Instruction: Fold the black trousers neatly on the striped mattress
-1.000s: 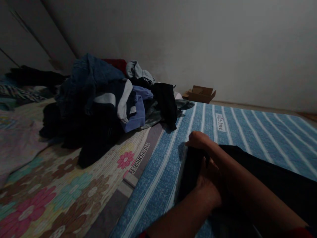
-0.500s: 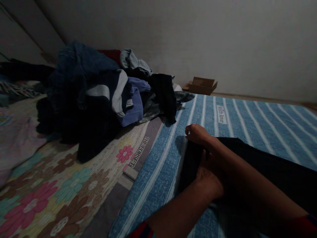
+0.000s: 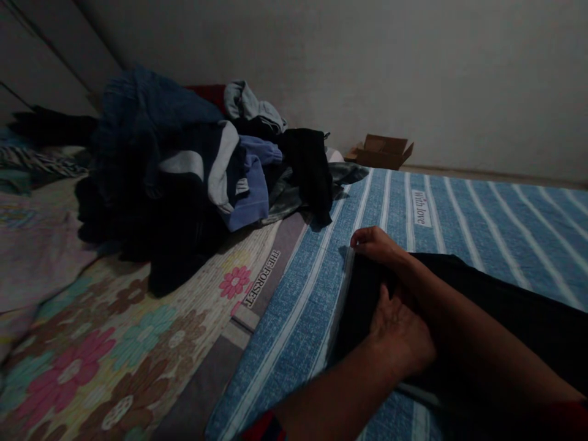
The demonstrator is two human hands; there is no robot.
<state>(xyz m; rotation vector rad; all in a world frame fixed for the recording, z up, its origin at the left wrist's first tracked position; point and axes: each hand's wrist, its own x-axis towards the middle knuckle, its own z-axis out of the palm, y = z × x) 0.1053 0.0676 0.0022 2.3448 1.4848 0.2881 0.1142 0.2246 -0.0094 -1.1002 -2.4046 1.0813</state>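
Observation:
A black garment [image 3: 496, 300], its exact kind hard to tell in the dim light, lies spread on the blue striped sheet [image 3: 303, 294]. My right hand [image 3: 377, 244] is closed at the garment's far left corner, with the fingers curled around its edge. Below it, my left hand [image 3: 402, 334] rests flat on the cloth, thumb stretched out; its other fingers are partly hidden under my right forearm, which crosses over.
To the left rises a heap of clothes [image 3: 184, 165] with denim, dark and lilac pieces. A floral sheet [image 3: 184, 343] lies beneath it, with a pale pink garment [image 3: 41, 257] at its left. An open cardboard box [image 3: 383, 153] sits by the wall.
The view has shifted a little, so everything sits slightly differently in frame. My left hand has slid slightly right over the black garment; my right hand stays at its corner.

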